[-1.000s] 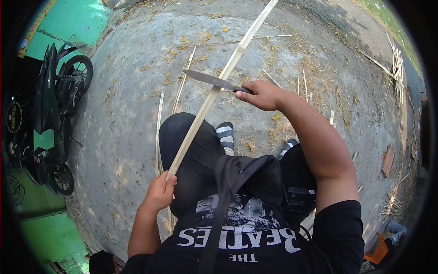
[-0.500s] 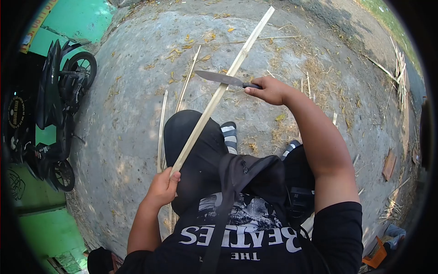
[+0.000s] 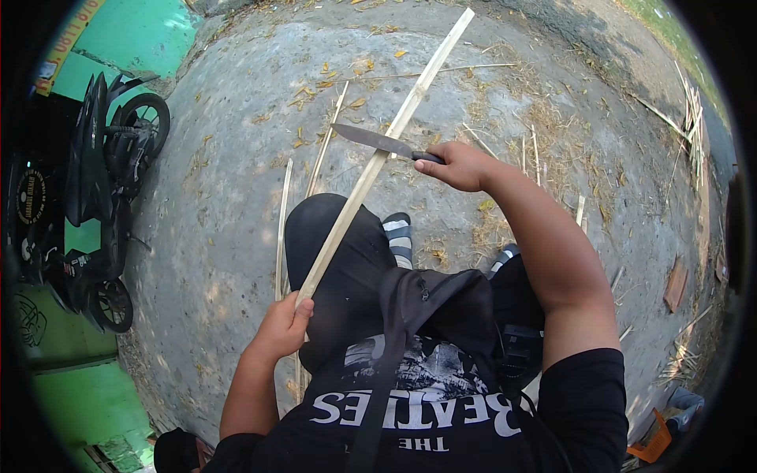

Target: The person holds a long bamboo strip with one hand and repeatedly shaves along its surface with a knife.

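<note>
My left hand (image 3: pixel 285 325) is closed around the near end of a long pale bamboo strip (image 3: pixel 344 217). The strip slants up and away across my bent knee, its far end over the concrete. My right hand (image 3: pixel 461 165) grips the dark handle of a large knife (image 3: pixel 374 140). Its broad blade lies across the strip beyond my knee, touching it, with the tip pointing left. Whether the edge has bitten into the strip I cannot tell.
Thin bamboo strips (image 3: pixel 282 225) lie on the concrete left of my knee. A black motorcycle (image 3: pixel 110 169) stands at the left by a green wall. A bundle of sticks (image 3: pixel 694 126) lies far right, with a brown block (image 3: pixel 675 285) and an orange crate (image 3: pixel 653 440) nearer.
My right hand and the knife have shifted slightly down and left, toward me along the strip. My left hand keeps its hold in nearly the same place.
</note>
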Demonstrator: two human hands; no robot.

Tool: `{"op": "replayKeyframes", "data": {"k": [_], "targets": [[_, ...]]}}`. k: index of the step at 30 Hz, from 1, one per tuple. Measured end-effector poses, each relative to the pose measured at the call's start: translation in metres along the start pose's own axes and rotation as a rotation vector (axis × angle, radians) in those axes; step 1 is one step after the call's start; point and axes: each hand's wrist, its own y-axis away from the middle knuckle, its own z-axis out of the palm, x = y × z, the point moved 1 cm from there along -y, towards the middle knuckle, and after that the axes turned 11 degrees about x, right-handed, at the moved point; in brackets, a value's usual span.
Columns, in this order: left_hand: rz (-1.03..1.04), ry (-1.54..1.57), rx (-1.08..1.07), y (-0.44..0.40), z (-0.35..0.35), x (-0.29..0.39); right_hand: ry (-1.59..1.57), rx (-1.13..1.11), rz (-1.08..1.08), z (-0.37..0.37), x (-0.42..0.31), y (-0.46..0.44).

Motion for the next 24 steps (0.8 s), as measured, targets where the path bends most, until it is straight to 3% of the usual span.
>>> {"op": "replayKeyframes", "data": {"k": [5, 7, 10, 14, 17, 18, 24], "targets": [[0.021, 0.016, 0.017, 0.001, 0.003, -0.002, 0.024, -0.073, -0.124, -0.001, -0.029, 0.013], [0.048, 0.005, 0.040, 0.000, 0.004, 0.000, -0.025, 0.035, 0.010, -0.008, 0.001, -0.002], [-0.022, -0.007, -0.003, -0.001, 0.000, 0.008, -0.058, -0.019, 0.063, -0.004, -0.006, 0.002], [0.001, 0.027, 0.016, -0.001, 0.005, -0.005, 0.071, 0.038, -0.110, 0.000, -0.021, 0.014], [0.029, 0.012, 0.021, 0.000, 0.003, -0.003, -0.070, -0.050, 0.003, -0.008, -0.008, 0.004], [0.032, 0.012, 0.015, 0.001, 0.003, -0.001, -0.133, 0.084, 0.031, -0.007, 0.014, -0.005], [-0.053, 0.054, -0.017, -0.003, 0.002, -0.004, -0.061, 0.028, -0.033, 0.003, -0.017, 0.003]]}}
